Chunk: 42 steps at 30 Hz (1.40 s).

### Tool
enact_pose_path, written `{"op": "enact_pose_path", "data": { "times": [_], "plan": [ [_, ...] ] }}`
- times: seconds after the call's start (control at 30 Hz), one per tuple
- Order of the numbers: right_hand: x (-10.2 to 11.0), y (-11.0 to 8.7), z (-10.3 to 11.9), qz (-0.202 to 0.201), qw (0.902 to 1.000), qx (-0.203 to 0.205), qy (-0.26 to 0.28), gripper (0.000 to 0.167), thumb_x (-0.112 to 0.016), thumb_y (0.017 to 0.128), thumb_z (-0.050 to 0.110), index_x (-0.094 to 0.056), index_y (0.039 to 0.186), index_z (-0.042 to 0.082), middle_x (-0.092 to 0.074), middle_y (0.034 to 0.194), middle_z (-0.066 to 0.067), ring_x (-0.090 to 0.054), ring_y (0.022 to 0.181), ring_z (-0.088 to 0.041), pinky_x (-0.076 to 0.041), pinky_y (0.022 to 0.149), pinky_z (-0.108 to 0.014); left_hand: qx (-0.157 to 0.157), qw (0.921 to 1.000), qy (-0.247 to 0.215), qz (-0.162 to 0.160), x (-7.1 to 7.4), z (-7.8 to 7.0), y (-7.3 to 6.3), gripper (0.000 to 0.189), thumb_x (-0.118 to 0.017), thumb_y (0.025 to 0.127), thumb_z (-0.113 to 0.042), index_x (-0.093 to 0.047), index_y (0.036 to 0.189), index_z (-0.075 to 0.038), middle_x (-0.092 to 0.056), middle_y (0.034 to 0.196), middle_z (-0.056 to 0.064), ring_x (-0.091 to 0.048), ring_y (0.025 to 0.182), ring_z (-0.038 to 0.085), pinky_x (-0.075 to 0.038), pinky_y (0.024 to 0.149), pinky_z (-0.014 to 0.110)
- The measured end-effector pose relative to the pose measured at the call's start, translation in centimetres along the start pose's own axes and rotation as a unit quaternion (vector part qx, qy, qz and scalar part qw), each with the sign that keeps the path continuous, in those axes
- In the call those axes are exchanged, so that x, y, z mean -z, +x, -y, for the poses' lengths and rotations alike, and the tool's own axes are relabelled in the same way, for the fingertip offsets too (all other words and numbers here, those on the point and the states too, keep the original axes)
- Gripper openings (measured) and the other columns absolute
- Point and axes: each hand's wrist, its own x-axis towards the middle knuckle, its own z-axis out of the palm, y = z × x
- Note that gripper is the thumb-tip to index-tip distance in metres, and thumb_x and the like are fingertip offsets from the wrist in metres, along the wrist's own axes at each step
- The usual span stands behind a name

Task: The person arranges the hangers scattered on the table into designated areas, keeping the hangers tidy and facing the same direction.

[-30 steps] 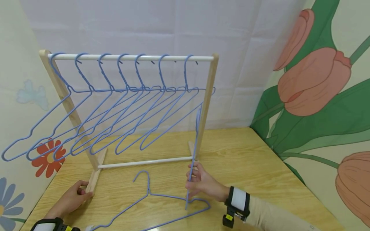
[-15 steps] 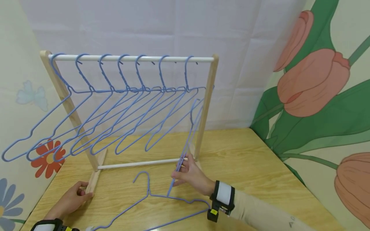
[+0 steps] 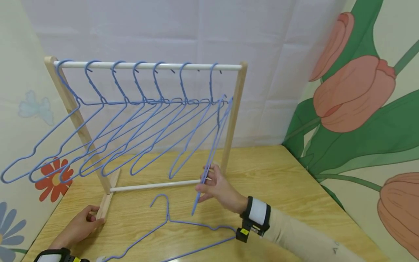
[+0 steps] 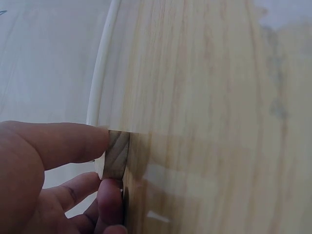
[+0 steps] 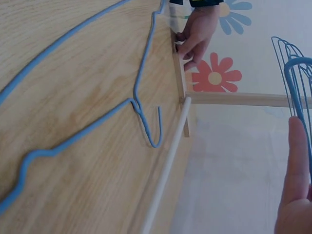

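My right hand (image 3: 220, 188) grips a blue wire hanger (image 3: 195, 206) by its lower side, beside the rack's right post. This hanger is held nearly edge-on, and its hook end stands below the top rail (image 3: 199, 66), overlapping the rightmost hung hanger (image 3: 211, 85). In the right wrist view, a finger lies along the hanger (image 5: 291, 80). At the lower left, my left hand (image 3: 78, 226) pinches the front end of the rack's wooden foot (image 3: 105, 206). The left wrist view shows thumb and fingers around that foot's end face (image 4: 117, 155). Another blue hanger (image 3: 190, 222) lies flat on the table between both hands.
Several blue hangers hang along the white top rail, their lower ends reaching out toward the front left. A white lower bar (image 3: 154, 186) joins the two wooden posts, the right one (image 3: 236, 105) close to my right hand. Printed cloths stand around the wooden table (image 3: 278, 189).
My right hand has moved up and slightly left, lifting the hanger's hook end toward the rail. The rightmost hung hanger has swung a little. My left hand stays on the foot.
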Motion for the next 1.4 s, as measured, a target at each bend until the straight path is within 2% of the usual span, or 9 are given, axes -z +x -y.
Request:
{"op": "enact_pose_path", "data": {
  "times": [0.2,0.37,0.6,0.83,1.1,1.4],
  "plan": [
    [0.5,0.1,1.2,-0.008,0.9995,0.002,-0.032,0.087,-0.074,0.095,0.025,-0.014,0.151,-0.004,-0.041,0.112,-0.006,-0.059,0.099,-0.018,-0.059,0.078,-0.044,0.0,1.0,0.001,0.001,0.0,0.0,0.0,0.058,-0.066,0.099,-0.022,-0.037,0.133,0.015,-0.048,0.094,0.016,-0.049,0.083,0.026,-0.04,0.07,0.035],
    [0.6,0.1,2.4,-0.01,0.9991,0.005,-0.041,0.081,-0.066,0.097,0.022,-0.014,0.153,-0.006,-0.043,0.115,-0.008,-0.057,0.098,-0.019,-0.059,0.076,-0.041,-0.001,1.0,-0.001,0.002,0.0,0.0,-0.1,0.059,-0.066,0.099,-0.023,-0.037,0.134,0.015,-0.047,0.094,0.016,-0.049,0.084,0.027,-0.04,0.07,0.035],
    [1.1,0.0,3.7,0.002,0.9995,0.024,-0.021,0.07,-0.058,0.098,0.013,-0.017,0.15,-0.008,-0.045,0.11,-0.007,-0.058,0.092,-0.015,-0.059,0.073,-0.038,-0.007,1.0,-0.004,0.002,0.0,0.1,0.0,0.058,-0.066,0.099,-0.022,-0.037,0.133,0.016,-0.048,0.094,0.016,-0.049,0.084,0.027,-0.039,0.07,0.035],
    [1.8,-0.2,4.7,0.03,0.9982,0.052,-0.002,0.062,-0.059,0.102,0.019,-0.024,0.145,-0.008,-0.05,0.108,-0.005,-0.058,0.091,-0.013,-0.057,0.073,-0.032,-0.013,0.9999,-0.005,0.004,0.1,0.2,0.1,0.059,-0.066,0.099,-0.023,-0.038,0.132,0.016,-0.048,0.094,0.016,-0.049,0.084,0.027,-0.039,0.07,0.035],
    [2.2,-0.2,5.5,0.033,0.9989,0.033,-0.005,0.072,-0.06,0.103,0.025,-0.019,0.149,-0.012,-0.053,0.102,-0.004,-0.057,0.087,-0.011,-0.056,0.071,-0.03,-0.008,1.0,-0.001,0.003,0.0,0.3,0.1,0.057,-0.066,0.099,-0.022,-0.038,0.133,0.015,-0.049,0.094,0.016,-0.049,0.084,0.027,-0.039,0.07,0.035],
    [2.0,-0.2,6.1,0.041,0.9987,0.031,0.003,0.069,-0.054,0.104,0.021,-0.016,0.15,-0.013,-0.052,0.099,-0.003,-0.055,0.085,-0.009,-0.055,0.07,-0.027,-0.002,1.0,-0.004,0.003,0.0,0.2,0.0,0.057,-0.065,0.099,-0.022,-0.038,0.133,0.015,-0.048,0.094,0.016,-0.049,0.084,0.027,-0.039,0.07,0.035]
  ]
}}
